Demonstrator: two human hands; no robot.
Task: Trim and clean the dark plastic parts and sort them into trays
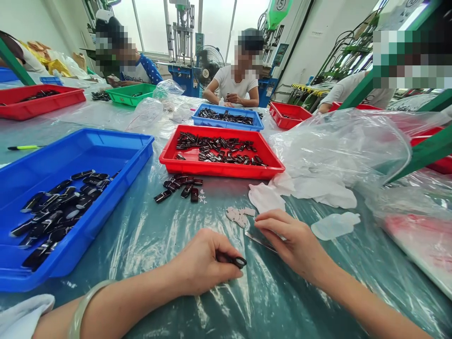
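My left hand is closed round a small black plastic part; its round, ring-like end pokes out between thumb and fingers. My right hand has its fingertips drawn together in a pinch. What they grip, if anything, is hidden. Just under those fingers runs a thin flat metal tool, partly covered by the hand; whether it is held or lies on the table I cannot tell. Beside the fingertips is a small pile of whitish pieces. Several glossy black parts lie loose beyond my hands, with tiny white bits next to them.
A blue tray of black parts stands at left, a red tray of them ahead. White cloth, a translucent bottle and plastic sheeting lie at right. Co-workers sit across the plastic-covered table, near more trays.
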